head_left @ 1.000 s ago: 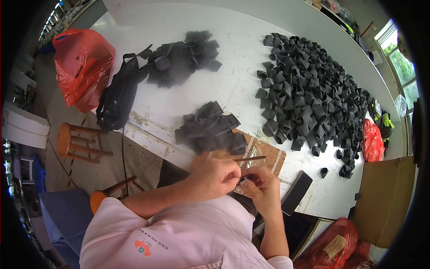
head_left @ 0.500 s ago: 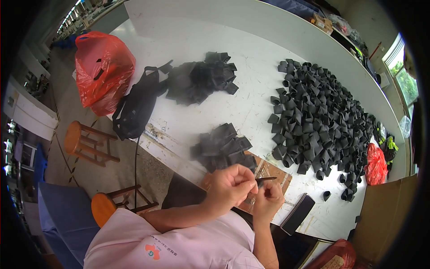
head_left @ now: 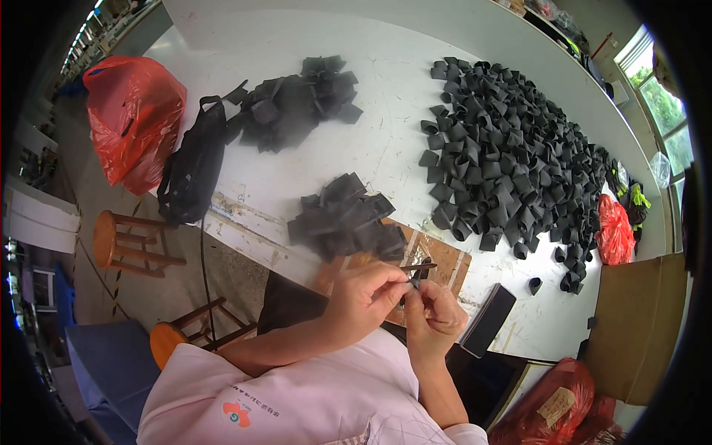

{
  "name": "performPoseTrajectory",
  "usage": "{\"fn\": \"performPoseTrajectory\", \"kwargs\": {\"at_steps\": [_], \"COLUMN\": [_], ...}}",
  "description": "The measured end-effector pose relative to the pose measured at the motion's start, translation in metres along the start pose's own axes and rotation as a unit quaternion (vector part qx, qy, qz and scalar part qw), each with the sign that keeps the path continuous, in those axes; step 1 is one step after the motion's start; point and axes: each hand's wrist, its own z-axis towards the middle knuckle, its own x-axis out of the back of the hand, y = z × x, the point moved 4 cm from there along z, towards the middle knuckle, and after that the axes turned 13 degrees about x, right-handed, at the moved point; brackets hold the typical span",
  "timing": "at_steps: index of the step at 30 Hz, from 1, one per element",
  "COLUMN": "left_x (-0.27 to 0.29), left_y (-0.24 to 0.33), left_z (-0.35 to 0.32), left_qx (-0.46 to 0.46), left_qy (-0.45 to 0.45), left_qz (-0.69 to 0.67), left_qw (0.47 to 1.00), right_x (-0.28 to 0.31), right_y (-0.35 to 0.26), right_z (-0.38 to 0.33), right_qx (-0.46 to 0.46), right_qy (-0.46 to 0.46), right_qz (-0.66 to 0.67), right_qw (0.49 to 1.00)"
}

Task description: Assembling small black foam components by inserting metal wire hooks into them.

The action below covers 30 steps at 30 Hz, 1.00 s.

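My left hand [head_left: 363, 300] and my right hand [head_left: 436, 319] meet over the table's near edge, each in a pinch. Between their fingertips is a small dark piece [head_left: 414, 283], partly covered by the fingers; its kind cannot be made out. A thin dark pointed strip [head_left: 421, 266] shows just beyond it, but whether a hand holds it is unclear. Past my left hand lies a heap of flat black fabric pieces [head_left: 345, 215]. Under and beyond the hands is a brown board [head_left: 450, 268]. To the right of my right hand rests a black phone-like slab [head_left: 489, 319].
A large pile of folded black loops [head_left: 512, 148] covers the table's right side. More flat black pieces [head_left: 293, 107], a black bag [head_left: 194, 163] and a red plastic bag [head_left: 137, 122] lie far left. Wooden stools [head_left: 111, 241] stand on the floor. A cardboard sheet [head_left: 638, 326] stands at right.
The whole view has shifted, so the table's things appear higher and further left. Both hands remain pinched together, and the small dark piece between them shows more plainly.
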Motion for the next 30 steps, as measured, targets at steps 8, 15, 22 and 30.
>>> {"fn": "performPoseTrajectory", "kwargs": {"at_steps": [8,15,22,30], "left_x": [-0.005,0.006,0.005,-0.007], "left_y": [-0.012,-0.003,0.017,-0.015], "left_z": [0.008,-0.003,0.016,0.012], "left_qx": [0.333,0.14,0.337,0.384], "left_qy": [-0.092,-0.024,-0.232,-0.265], "left_qz": [-0.414,-0.143,-0.575,-0.649], "left_qw": [0.842,0.98,0.708,0.601], "right_x": [-0.003,-0.012,0.007,-0.011], "right_y": [0.015,0.025,-0.006,0.034], "right_z": [0.001,-0.014,0.03,0.028], "right_qx": [-0.014,-0.442,-0.265,-0.296], "right_qy": [0.004,-0.019,-0.107,-0.167], "right_qz": [-0.053,0.599,0.428,0.464], "right_qw": [0.998,0.668,0.857,0.818]}}
